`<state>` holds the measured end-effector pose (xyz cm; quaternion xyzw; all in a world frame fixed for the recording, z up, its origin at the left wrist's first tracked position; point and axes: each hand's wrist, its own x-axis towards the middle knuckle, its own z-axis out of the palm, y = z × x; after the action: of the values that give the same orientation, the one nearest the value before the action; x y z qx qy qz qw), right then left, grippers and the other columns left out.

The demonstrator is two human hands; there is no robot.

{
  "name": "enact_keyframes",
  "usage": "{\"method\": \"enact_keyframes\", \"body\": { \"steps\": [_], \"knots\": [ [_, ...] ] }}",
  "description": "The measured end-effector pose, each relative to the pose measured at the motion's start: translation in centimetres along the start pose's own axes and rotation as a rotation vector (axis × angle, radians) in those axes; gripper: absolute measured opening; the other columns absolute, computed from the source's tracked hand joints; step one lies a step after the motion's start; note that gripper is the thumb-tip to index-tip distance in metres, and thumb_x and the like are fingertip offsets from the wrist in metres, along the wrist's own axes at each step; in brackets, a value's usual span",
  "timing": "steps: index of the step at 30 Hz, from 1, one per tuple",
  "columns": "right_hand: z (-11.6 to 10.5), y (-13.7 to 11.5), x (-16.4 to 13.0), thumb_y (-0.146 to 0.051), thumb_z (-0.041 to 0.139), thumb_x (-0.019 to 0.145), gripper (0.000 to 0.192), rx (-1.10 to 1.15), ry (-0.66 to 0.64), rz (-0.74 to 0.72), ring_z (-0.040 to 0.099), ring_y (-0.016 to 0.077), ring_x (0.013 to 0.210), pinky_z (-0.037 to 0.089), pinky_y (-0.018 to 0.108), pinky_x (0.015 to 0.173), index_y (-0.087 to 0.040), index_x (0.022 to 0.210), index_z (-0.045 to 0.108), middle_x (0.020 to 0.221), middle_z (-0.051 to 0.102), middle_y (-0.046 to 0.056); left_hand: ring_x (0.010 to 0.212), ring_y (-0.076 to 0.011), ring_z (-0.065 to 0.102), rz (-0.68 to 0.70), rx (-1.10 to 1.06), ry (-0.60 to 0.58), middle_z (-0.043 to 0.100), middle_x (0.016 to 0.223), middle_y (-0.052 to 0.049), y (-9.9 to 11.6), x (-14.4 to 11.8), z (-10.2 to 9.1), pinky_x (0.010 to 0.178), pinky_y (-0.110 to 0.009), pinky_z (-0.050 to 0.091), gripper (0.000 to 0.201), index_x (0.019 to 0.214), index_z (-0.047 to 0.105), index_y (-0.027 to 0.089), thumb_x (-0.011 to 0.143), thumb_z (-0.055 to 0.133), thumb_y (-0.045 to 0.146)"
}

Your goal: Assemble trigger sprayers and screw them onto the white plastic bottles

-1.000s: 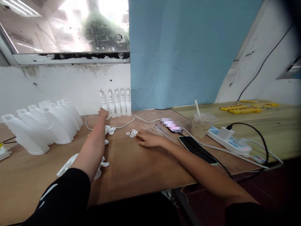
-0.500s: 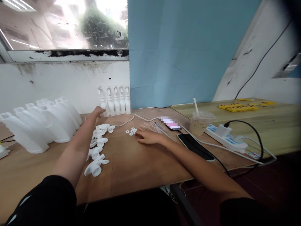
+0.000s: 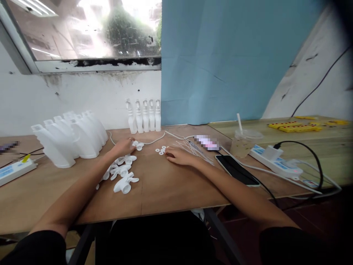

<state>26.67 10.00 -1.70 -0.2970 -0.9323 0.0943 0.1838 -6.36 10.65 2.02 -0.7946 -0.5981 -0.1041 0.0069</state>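
My left hand point(image 3: 124, 147) is at the far end of a group of white trigger spray heads point(image 3: 126, 184), its fingers closed on a spray head point(image 3: 139, 145) that still appears to rest on the table. Several more spray heads lie beside and below my left wrist, partly covered by the forearm. My right hand point(image 3: 178, 156) rests on the table with curled fingers. Its fingertips touch a small cluster of white ring washers point(image 3: 161, 151); whatever is between them is too small to make out.
White plastic bottles point(image 3: 74, 136) stand at the left, and slim white spray bottles point(image 3: 145, 117) line the wall. Thin clear tubes point(image 3: 194, 150), a phone point(image 3: 235, 170), a lit phone point(image 3: 206, 142), a drink cup point(image 3: 245, 141) and a power strip point(image 3: 275, 163) lie to the right. Cables cross the table.
My left hand has drawn back from beside the slim bottles to the farthest spray head and closed on it. My right hand stays by the washers. The view has shifted left.
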Motion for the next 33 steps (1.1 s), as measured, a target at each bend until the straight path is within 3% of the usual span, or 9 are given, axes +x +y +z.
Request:
{"method": "enact_keyframes", "body": {
  "steps": [4,9,13,19,22,24,28,31,33],
  "knots": [
    [0.4,0.0,0.0,-0.017,0.050,0.090,0.026,-0.036,0.028,-0.054,0.059,0.0260,0.109,0.046,0.041,0.097,-0.016,0.114,0.061,0.117,0.063,0.013,0.120,-0.0301,0.056,-0.023,0.000,-0.015,0.060,0.129,-0.015,-0.3,-0.3,0.8,0.098,-0.035,0.044,0.054,0.128,0.055,0.014,0.079,0.053,0.036],
    [1.2,0.1,0.0,-0.017,0.051,0.090,0.030,-0.020,0.077,-0.032,0.054,0.0267,0.124,0.043,0.042,0.104,-0.019,0.117,0.062,0.135,0.053,0.014,0.125,-0.0311,0.051,0.012,-0.030,0.072,0.055,0.133,-0.015,-0.3,-1.0,1.1,0.100,-0.037,0.043,0.062,0.134,0.049,0.014,0.075,0.056,0.033],
    [1.6,0.4,-0.1,-0.021,0.047,0.093,0.032,-0.071,0.038,0.012,0.051,0.0279,0.128,0.043,0.044,0.106,-0.019,0.122,0.060,0.143,0.047,0.015,0.123,-0.0336,0.049,0.066,-0.074,0.143,0.051,0.130,-0.016,-0.5,-1.0,0.6,0.103,-0.042,0.041,0.065,0.134,0.050,0.013,0.072,0.061,0.031],
    [1.7,0.4,0.1,-0.018,0.047,0.092,0.033,-0.082,0.054,-0.046,0.054,0.0280,0.122,0.042,0.047,0.105,-0.017,0.122,0.060,0.127,0.060,0.014,0.114,-0.0280,0.054,0.155,-0.470,0.293,0.054,0.123,-0.011,1.8,-1.9,-1.3,0.096,-0.041,0.046,0.063,0.129,0.052,0.018,0.076,0.066,0.048],
    [1.9,0.4,0.2,-0.018,0.048,0.091,0.032,-0.052,0.082,-0.042,0.057,0.0271,0.119,0.045,0.045,0.102,-0.018,0.120,0.061,0.124,0.062,0.014,0.100,-0.0226,0.060,0.144,-0.738,0.208,0.060,0.116,-0.009,4.6,-3.2,-1.8,0.081,-0.034,0.051,0.058,0.129,0.047,0.019,0.081,0.060,0.051],
    [2.0,0.4,0.2,-0.019,0.051,0.089,0.035,-0.046,0.102,-0.025,0.056,0.0280,0.121,0.044,0.045,0.104,-0.017,0.123,0.060,0.128,0.060,0.015,0.085,-0.0189,0.062,0.161,-0.756,0.124,0.063,0.103,-0.006,6.6,-4.3,-2.0,0.073,-0.031,0.050,0.049,0.124,0.049,0.019,0.087,0.053,0.050],
    [2.0,0.3,0.3,-0.018,0.054,0.087,0.041,-0.017,0.210,0.002,0.056,0.0272,0.121,0.044,0.043,0.104,-0.015,0.127,0.059,0.130,0.059,0.016,0.071,-0.0184,0.058,0.309,-0.505,-0.006,0.064,0.082,-0.003,9.7,-6.2,-1.6,0.070,-0.031,0.044,0.040,0.118,0.057,0.018,0.092,0.045,0.045],
    [1.7,-0.1,0.5,-0.017,0.051,0.089,0.032,0.028,0.325,0.001,0.064,0.0224,0.102,0.050,0.038,0.093,-0.017,0.117,0.065,0.116,0.066,0.012,0.068,-0.0210,0.059,0.348,-0.345,-0.074,0.063,0.075,-0.003,10.4,-6.6,-0.5,0.066,-0.031,0.042,0.047,0.126,0.055,0.018,0.095,0.038,0.049],
    [1.3,-0.6,0.5,-0.017,0.050,0.090,0.025,0.043,0.386,-0.008,0.065,0.0201,0.089,0.051,0.035,0.084,-0.018,0.107,0.069,0.105,0.070,0.010,0.075,-0.0239,0.061,0.344,-0.279,-0.082,0.066,0.083,-0.006,10.2,-6.3,0.4,0.067,-0.031,0.042,0.050,0.129,0.053,0.019,0.095,0.037,0.053]
  ]
}}
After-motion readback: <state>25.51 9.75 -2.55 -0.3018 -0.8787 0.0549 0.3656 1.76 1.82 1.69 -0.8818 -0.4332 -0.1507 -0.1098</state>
